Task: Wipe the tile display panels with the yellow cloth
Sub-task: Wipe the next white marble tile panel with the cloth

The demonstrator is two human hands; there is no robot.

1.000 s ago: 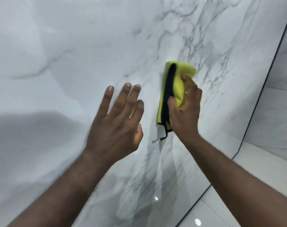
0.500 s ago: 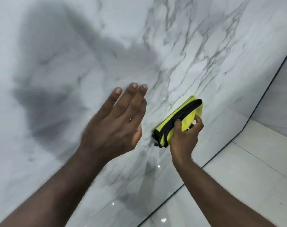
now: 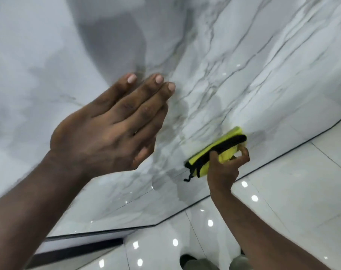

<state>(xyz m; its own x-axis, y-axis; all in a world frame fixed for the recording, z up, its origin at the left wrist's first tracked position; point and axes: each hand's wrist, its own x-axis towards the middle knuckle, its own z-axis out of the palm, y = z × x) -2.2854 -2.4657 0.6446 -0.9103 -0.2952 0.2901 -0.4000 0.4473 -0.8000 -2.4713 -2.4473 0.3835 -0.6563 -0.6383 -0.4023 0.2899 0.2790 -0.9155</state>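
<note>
A white marble-look tile display panel (image 3: 234,61) with grey veins fills most of the view. A folded yellow cloth (image 3: 202,154) with black edging lies pressed against the panel's lower part, just above its dark bottom edge. My right hand (image 3: 224,168) grips the cloth, thumb and fingers curled round it. My left hand (image 3: 111,129) is held up in front of the panel to the left, fingers straight and together, holding nothing; whether its fingertips touch the panel is unclear.
Glossy white floor tiles (image 3: 292,182) with light reflections lie below the panel. A dark strip (image 3: 78,248) runs along the panel's base at lower left. A shoe (image 3: 187,260) shows at the bottom edge.
My right hand has slid the cloth down the panel toward its bottom edge. The view has tilted down, showing more floor. My left hand stays raised and open.
</note>
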